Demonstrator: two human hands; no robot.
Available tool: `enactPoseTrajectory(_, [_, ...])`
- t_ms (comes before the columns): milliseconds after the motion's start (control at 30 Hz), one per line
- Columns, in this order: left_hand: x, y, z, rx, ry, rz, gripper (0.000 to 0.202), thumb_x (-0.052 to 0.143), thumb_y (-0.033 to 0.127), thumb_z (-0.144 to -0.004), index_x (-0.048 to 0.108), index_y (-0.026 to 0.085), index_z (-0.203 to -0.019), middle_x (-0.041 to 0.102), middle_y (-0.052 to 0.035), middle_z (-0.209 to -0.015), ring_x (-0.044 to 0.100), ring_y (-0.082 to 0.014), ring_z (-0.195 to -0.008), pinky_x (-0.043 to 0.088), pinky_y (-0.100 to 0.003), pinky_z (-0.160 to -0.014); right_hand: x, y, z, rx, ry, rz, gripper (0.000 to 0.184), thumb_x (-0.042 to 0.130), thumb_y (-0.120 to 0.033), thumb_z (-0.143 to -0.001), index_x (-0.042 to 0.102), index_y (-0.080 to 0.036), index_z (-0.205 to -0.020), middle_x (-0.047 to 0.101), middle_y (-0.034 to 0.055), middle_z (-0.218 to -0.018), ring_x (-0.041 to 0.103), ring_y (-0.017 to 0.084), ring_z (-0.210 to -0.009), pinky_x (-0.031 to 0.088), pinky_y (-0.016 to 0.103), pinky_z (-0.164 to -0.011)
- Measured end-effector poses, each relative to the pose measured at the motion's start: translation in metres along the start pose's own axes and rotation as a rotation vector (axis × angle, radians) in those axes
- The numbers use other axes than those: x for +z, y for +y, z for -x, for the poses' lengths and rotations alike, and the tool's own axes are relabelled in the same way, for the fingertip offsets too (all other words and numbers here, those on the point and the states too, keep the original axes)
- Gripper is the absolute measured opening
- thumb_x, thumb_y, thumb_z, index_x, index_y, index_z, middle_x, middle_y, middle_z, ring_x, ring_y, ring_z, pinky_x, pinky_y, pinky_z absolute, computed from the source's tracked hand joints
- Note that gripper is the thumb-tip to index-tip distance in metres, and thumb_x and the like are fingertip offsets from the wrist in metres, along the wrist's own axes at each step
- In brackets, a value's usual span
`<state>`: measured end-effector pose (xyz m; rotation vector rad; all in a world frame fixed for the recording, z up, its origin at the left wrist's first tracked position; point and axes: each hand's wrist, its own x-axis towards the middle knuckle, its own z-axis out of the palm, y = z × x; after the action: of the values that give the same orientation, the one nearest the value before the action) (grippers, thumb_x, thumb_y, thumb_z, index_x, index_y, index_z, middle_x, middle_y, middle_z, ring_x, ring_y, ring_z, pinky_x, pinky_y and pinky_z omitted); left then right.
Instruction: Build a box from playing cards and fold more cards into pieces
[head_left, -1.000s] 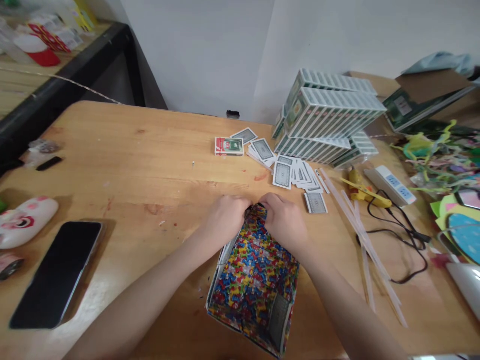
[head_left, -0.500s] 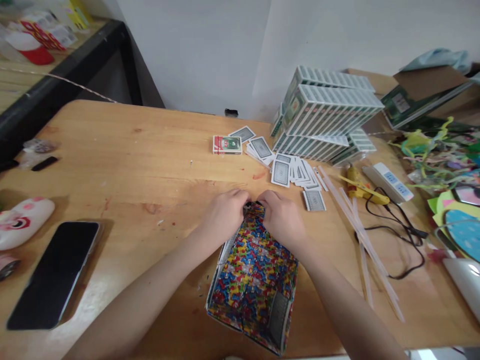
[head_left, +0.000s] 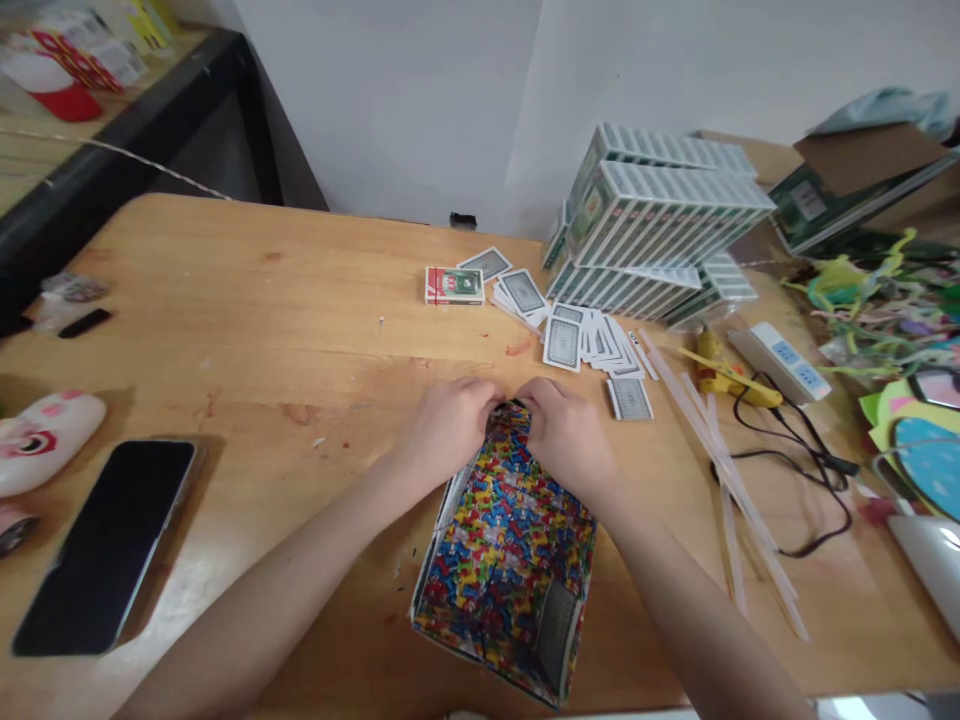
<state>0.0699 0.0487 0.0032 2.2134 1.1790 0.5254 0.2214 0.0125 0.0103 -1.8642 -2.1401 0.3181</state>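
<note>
A small open box [head_left: 502,545] with a bright multicoloured pattern inside lies at the front of the wooden table, its far end between my hands. My left hand [head_left: 454,425] is closed on the far left corner of the box, fingertips curled over its edge. On the far right corner, my right hand [head_left: 566,435] grips in the same way. A grey-patterned playing card [head_left: 556,625] stands against the box's near right inner wall. Beyond my hands, loose playing cards [head_left: 562,342] lie face down beside a red and green card pack [head_left: 454,286].
Stacked card packs [head_left: 667,215] stand at the back right. A yellow glue gun [head_left: 727,370], clear glue sticks [head_left: 720,470], a black cable and a power strip [head_left: 780,360] lie at right. At left are a phone [head_left: 105,545] and a white pouch [head_left: 49,445].
Both hands keep their hold on the far end of the box, with barely any movement. The whole view has shifted slightly.
</note>
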Motion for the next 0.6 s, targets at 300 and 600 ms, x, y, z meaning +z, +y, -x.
enactPoseTrajectory(300, [-0.006,0.001,0.002,-0.182,-0.123,-0.049,0.017,0.051,0.014,-0.076,0.064,0.015,-0.086,0.069,-0.0074,-0.085,0.063,-0.0197,-0.078,0.047,-0.030,-0.071,0.000,-0.003,0.000,-0.036,-0.023,0.021,0.019,0.039,-0.007,-0.079,0.054,-0.017,-0.084,0.063,0.0073,-0.081,0.058,0.020,-0.071,0.037,0.027,-0.059])
enactPoseTrajectory(600, [-0.001,0.011,0.003,-0.245,-0.168,-0.222,0.025,0.043,0.008,-0.078,0.066,0.014,-0.086,0.068,-0.0090,-0.082,0.062,-0.0181,-0.076,0.045,-0.028,-0.069,0.002,-0.005,0.001,-0.102,-0.025,0.069,0.019,0.038,-0.008,-0.080,0.054,-0.017,-0.084,0.062,0.0070,-0.080,0.056,0.020,-0.069,0.034,0.027,-0.056])
